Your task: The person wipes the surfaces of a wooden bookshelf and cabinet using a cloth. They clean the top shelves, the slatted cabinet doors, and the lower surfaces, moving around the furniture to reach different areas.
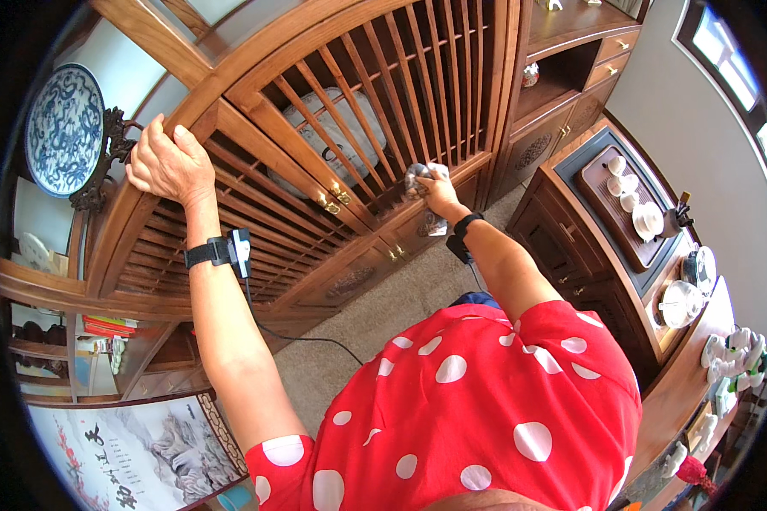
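My left hand (171,161) is curled over the edge of the wooden cabinet frame (214,71), close to a blue-and-white porcelain plate (65,131) on a carved dark stand (102,167). Bunched in my right hand (442,193) is a grey and white cloth (417,181), pressed low against the slatted cabinet door (358,57). Part of the cloth hangs below that hand. Between the two hands, brass handles (334,199) sit where the two slatted doors meet. Behind the slats stands a large round, pale wrapped object (335,131), partly hidden.
On the right, a side cabinet (553,236) carries a tea tray (604,191) with white cups, a dark pot (676,220) and glass kettles (681,303). Lower cabinet doors (351,281) meet the beige floor (358,332). A cable (300,338) runs from my left wrist. A landscape picture (140,453) is at lower left.
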A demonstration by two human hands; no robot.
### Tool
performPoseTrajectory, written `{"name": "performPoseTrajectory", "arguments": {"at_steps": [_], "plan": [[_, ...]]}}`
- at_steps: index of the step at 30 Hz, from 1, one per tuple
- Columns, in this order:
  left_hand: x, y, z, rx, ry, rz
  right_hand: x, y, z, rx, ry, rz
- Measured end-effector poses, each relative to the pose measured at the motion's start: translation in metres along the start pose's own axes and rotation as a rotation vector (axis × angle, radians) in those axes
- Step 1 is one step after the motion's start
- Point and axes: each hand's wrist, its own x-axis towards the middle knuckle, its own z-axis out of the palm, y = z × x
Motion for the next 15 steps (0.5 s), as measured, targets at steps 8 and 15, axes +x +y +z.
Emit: {"name": "performPoseTrajectory", "arguments": {"at_steps": [8, 15], "plan": [[-0.004, -0.006, 0.006, 0.004, -0.011, -0.009, 0.052, -0.02, -0.125, 0.457, 0.727, -0.26], [-0.004, -0.005, 0.009, -0.026, 0.039, -0.002, 0.11, -0.166, -0.243, -0.033, 0.987, -0.655]]}}
